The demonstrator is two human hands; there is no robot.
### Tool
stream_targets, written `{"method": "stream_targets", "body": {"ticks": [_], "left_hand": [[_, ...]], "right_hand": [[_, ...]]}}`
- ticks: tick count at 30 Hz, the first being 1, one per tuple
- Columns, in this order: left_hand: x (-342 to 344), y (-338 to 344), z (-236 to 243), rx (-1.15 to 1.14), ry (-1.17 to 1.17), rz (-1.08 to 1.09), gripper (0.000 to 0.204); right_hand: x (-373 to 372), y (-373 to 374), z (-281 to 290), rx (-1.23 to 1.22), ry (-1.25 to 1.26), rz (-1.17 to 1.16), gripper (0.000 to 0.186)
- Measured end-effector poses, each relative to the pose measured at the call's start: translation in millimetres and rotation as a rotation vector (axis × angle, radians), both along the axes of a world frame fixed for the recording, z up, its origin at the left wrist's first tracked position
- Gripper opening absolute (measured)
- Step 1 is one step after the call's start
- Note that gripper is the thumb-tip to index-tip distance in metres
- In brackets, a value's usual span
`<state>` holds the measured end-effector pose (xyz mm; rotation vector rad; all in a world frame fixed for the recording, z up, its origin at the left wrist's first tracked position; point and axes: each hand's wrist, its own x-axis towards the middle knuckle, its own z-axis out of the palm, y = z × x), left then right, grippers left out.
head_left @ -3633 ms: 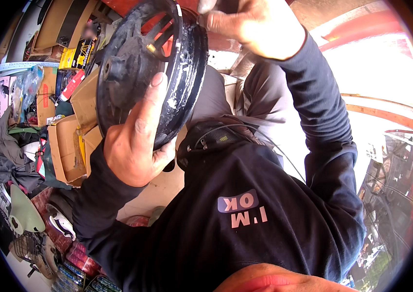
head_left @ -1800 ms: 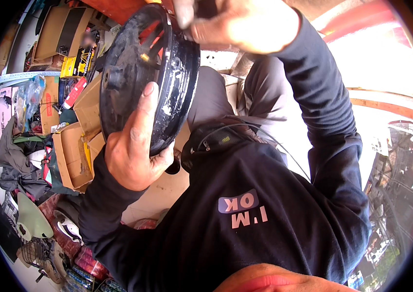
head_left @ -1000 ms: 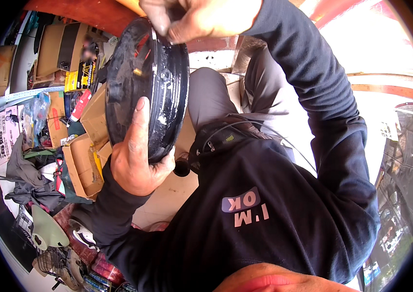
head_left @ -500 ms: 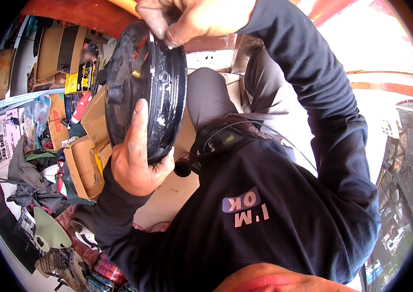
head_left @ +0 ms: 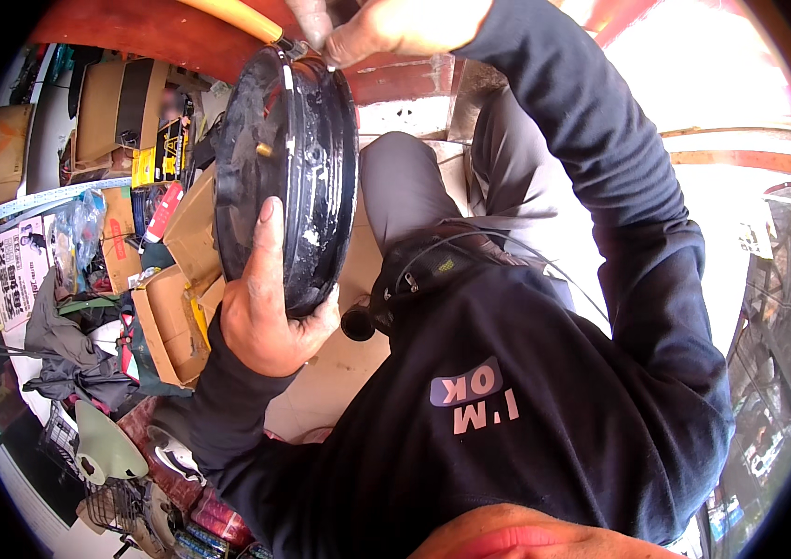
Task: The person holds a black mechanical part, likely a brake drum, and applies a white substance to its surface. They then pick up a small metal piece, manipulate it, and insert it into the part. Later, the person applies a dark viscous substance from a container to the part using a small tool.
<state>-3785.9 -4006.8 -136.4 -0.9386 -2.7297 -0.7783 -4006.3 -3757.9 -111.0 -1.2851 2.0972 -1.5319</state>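
Observation:
A black wheel rim (head_left: 316, 186), scuffed with white flecks, stands on edge in front of me at the left. A small brass-coloured piece, possibly a valve (head_left: 265, 150), shows on it. My left hand (head_left: 270, 321) is closed on the rim's lower part, one finger stretched up along its outer face and the thumb at the near side. At the rim's top, my right hand (head_left: 381, 33) has its fingers bent together close to the edge; part of it is cut off by the picture, and what they pinch is unclear. A yellow handle (head_left: 232, 14) with a dark end meets the rim's top beside those fingers.
Left of the rim are an open cardboard box (head_left: 170, 326), a dark crumpled cloth (head_left: 65, 340) and a green plastic panel (head_left: 107, 443). A red surface (head_left: 148, 42) runs behind the rim. A cord (head_left: 526, 244) crosses my lap.
The wheel rim has turned a little in my hands and shifted slightly. My right hand has moved up, away from its edge. More of the yellow handle and its dark end now shows.

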Motion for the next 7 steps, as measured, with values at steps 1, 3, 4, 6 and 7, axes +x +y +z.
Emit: {"method": "stream_targets", "body": {"ticks": [1,3,4,6,7], "left_hand": [[-0.6,-0.5,-0.2,-0.002,0.002,-0.003,0.103],[0.2,-1.2,1.6,-0.015,-0.052,0.015,0.103],[0.6,-1.4,1.0,-0.012,-0.047,0.008,0.103],[-0.6,-2.2,-1.0,-0.004,-0.034,-0.006,0.103],[-0.8,-4.7,-3.4,0.025,-0.046,-0.014,0.103]], "right_hand": [[11.0,0.8,8.4,-0.004,-0.145,0.03,0.011],[18.1,0.7,9.9,0.007,-0.289,0.08,0.011],[18.2,-0.4,6.9,0.022,-0.288,0.101,0.011],[6.0,-7.5,-0.6,0.102,0.101,-0.053,0.01],[-1.7,-6.2,-6.6,0.052,0.144,-0.068,0.01]]}}
